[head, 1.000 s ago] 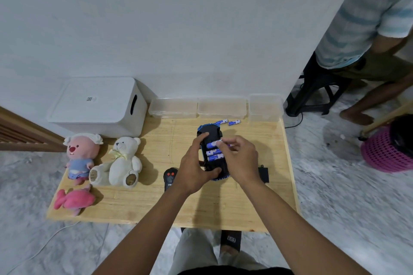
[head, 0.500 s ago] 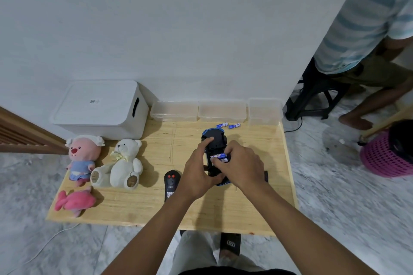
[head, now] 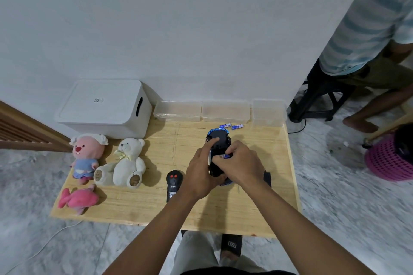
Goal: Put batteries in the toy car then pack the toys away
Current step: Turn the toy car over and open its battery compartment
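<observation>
While the toy car (head: 218, 140) lies upside down on the desk (head: 201, 212), black underside up and its blue nose pointing at the wall, both hands are on it. The left hand (head: 201, 176) grasps the car from its left side: the forefinger lies stretched over the front part of the underside and the thumb curls round the near end. The right hand (head: 241, 165) comes over from the right, fingers bent down onto the middle of the car, where they pinch a blue battery (head: 226, 156) at the open compartment; whether the battery is fully seated is hidden by the fingers. Only the front half of the car shows beyond the two hands, the rear being covered by them.

Two spare batteries (head: 225, 125) lie side by side just past the car's nose, near the clear containers (head: 225, 110) lined up along the wall. A black remote control (head: 174, 182) lies just left of the left hand, and a small flat black piece (head: 267, 178) peeks out by the right wrist. On the left part of the desk sit a pink plush (head: 86, 154) and a white teddy bear (head: 125, 163), with a pink fish plush (head: 78, 200) lying in front of them and a white lidded box (head: 105, 107) behind them. A second person (head: 368, 29) sits on a stool off to the right, by a pink basket (head: 386, 161).
</observation>
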The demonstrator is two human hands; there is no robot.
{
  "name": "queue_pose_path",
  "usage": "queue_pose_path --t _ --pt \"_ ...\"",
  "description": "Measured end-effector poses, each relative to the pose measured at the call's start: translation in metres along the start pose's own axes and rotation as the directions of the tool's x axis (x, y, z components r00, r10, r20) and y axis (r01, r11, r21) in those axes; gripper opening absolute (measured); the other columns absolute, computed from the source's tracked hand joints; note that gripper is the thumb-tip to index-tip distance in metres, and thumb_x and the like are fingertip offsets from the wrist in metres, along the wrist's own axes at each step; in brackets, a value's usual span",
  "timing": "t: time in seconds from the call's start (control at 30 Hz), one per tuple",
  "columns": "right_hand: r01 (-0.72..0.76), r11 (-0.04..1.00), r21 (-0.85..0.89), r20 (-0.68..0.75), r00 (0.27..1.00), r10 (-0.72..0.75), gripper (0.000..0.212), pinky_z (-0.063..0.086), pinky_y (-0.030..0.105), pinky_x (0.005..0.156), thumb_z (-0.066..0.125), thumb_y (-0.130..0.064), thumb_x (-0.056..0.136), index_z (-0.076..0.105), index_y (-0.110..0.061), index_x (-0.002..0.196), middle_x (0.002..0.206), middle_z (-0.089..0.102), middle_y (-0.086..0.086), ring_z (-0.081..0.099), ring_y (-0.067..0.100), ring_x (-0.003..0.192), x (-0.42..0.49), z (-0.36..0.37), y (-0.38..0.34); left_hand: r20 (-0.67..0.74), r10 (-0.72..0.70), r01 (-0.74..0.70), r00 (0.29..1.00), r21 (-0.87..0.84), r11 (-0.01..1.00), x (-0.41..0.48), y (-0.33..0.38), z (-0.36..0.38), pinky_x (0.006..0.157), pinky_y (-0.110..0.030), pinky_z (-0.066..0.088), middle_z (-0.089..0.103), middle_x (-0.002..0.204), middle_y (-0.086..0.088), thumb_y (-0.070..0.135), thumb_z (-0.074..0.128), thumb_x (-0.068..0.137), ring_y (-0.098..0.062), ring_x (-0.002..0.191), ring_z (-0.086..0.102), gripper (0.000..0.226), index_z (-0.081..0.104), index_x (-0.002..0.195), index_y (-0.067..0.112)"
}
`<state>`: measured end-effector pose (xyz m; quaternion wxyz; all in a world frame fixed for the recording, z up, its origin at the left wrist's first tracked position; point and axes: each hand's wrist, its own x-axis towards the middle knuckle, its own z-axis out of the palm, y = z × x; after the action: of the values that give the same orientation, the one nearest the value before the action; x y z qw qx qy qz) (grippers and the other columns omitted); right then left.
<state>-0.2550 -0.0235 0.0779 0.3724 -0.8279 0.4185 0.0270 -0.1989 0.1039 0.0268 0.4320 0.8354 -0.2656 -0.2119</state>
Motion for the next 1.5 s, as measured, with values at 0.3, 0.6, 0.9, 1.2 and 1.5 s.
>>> queue_pose_path --t 0.3,0.6,0.9,1.2,1.5 --pt "0.536 0.823 -0.187 0.192 0.842 -0.504 0.018 0.05 0.032 0.075 0.063 -0.048 0.091 0.067 -0.04 0.107 0.111 0.048 -0.015 0.062 0.014 0.088 0.013 -0.006 0.027 0.066 -0.043 0.046 0.997 -0.045 0.998 -0.005 -0.001 -0.003 0.089 -0.04 0.061 0.056 0.14 0.013 0.03 0.088 0.069 -0.015 0.119 0.063 0.103 0.031 0.153 0.047" --pt "0.044 0.913 0.406 0.153 0.981 -0.116 0.02 0.042 0.026 0.062 0.047 -0.026 0.099 0.064 -0.017 0.092 0.069 0.059 -0.01 0.054 0.008 0.062 0.013 -0.025 0.027 0.04 -0.048 0.051 0.998 -0.067 0.996 -0.004 -0.006 -0.004 0.087 -0.025 0.06 0.055 0.141 0.011 0.013 0.09 0.073 0.006 0.129 0.048 0.102 0.033 0.152 0.044" --pt "0.037 0.986 0.164 0.059 0.997 -0.048 0.033 0.038 0.032 0.053 0.059 -0.035 0.092 0.052 -0.017 0.065 0.063 0.053 -0.004 0.048 0.017 0.062 0.0 -0.014 0.027 0.046 -0.055 0.06 0.997 -0.109 0.992 -0.003 -0.006 -0.003 0.091 -0.033 0.06 0.056 0.138 0.019 0.014 0.096 0.069 0.002 0.128 0.053 0.107 0.036 0.152 0.045" --pt "0.099 0.99 -0.105 -0.095 0.99 -0.109 0.036 0.044 0.028 0.064 0.074 -0.058 0.079 0.071 -0.027 0.096 0.087 0.067 -0.008 0.065 0.018 0.09 -0.018 0.004 0.014 -0.036 -0.002 -0.003 0.999 -0.117 0.993 -0.005 -0.007 0.0 0.088 -0.029 0.061 0.052 0.143 0.016 0.018 0.097 0.066 -0.013 0.125 0.059 0.108 0.037 0.153 0.045" --pt "0.023 0.999 -0.035 0.037 0.999 -0.022 0.039 0.056 0.035 0.071 0.08 -0.046 0.079 0.076 -0.01 0.092 0.095 0.073 0.003 0.069 0.024 0.087 -0.014 0.001 -0.002 -0.068 -0.004 -0.002 0.998 -0.09 0.996 -0.008 -0.01 -0.003 0.087 -0.031 0.061 0.051 0.134 0.018 0.018 0.098 0.065 -0.016 0.121 0.06 0.113 0.034 0.154 0.047"
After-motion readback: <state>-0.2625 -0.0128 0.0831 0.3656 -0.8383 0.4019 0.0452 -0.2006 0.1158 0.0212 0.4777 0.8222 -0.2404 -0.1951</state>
